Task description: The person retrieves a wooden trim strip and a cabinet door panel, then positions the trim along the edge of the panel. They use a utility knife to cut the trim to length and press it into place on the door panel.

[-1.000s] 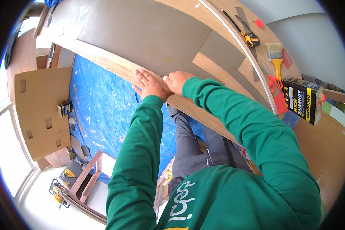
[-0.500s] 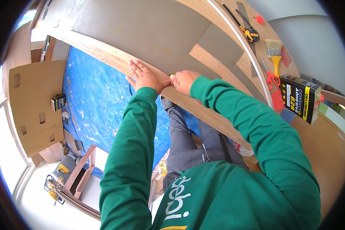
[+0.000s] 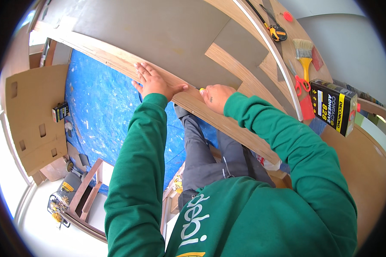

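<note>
My left hand (image 3: 153,81) lies flat on a long wooden strip (image 3: 111,55), its fingers forward and its thumb stretched to the right. To its right, my right hand (image 3: 218,97) is closed around a yellow utility knife (image 3: 202,90). Only the knife's yellow front and a thin metal tip show; the fist hides the rest. That tip points left, at the seam between the pale strip and a grey-brown sheet (image 3: 158,30) beyond it. A gap of bare wood separates the two hands.
On the right lie a paintbrush (image 3: 304,58), red-handled scissors (image 3: 302,85), a yellow-black tape measure (image 3: 278,33) and a black adhesive can (image 3: 333,107). Blue sheeting (image 3: 103,107) covers the floor beneath the strip. At left stand a cardboard panel (image 3: 34,115) and a smaller can (image 3: 60,112).
My right hand has drawn the knife to the right along the strip, away from my left thumb. My left hand stays flat on the wood; the whole view has shifted slightly.
</note>
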Motion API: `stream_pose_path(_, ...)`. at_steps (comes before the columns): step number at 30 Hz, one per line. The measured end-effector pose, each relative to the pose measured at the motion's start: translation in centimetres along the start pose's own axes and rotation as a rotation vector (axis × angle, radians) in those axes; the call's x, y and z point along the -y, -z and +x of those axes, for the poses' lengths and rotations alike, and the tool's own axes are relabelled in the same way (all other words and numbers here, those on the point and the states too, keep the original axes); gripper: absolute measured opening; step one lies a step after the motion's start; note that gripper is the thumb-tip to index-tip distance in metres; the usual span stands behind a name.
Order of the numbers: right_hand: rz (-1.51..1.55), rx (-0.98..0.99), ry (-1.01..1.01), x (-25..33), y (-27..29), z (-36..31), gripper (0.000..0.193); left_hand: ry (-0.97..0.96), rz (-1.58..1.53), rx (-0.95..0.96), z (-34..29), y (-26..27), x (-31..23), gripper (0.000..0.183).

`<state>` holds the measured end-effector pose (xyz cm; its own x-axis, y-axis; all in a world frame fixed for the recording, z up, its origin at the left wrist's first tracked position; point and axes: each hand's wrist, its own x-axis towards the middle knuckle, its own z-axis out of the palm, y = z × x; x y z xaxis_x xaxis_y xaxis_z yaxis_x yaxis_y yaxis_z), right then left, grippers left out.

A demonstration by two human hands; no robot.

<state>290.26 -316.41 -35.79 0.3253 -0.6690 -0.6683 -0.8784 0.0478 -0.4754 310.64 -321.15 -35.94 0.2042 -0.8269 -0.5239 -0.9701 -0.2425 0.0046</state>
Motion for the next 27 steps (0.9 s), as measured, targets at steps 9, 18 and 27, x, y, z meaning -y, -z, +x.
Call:
stream_pose_path(9,-0.019,0.026,-0.011,-2.7,-1.1,-2.5,0.047,0.004,0.020,0.010,-0.1,0.1,-0.2,0.159)
stream_pose_path(18,0.031,-0.042,0.013,-6.2,-2.9,-6.1,0.045,0.015,0.028,0.013,0.0,-0.1,-0.3,0.159)
stream_pose_path(27,0.011,-0.044,-0.023,-8.4,-3.5,-9.5,0.042,-0.007,-0.003,-0.019,0.4,-1.0,0.2,0.162)
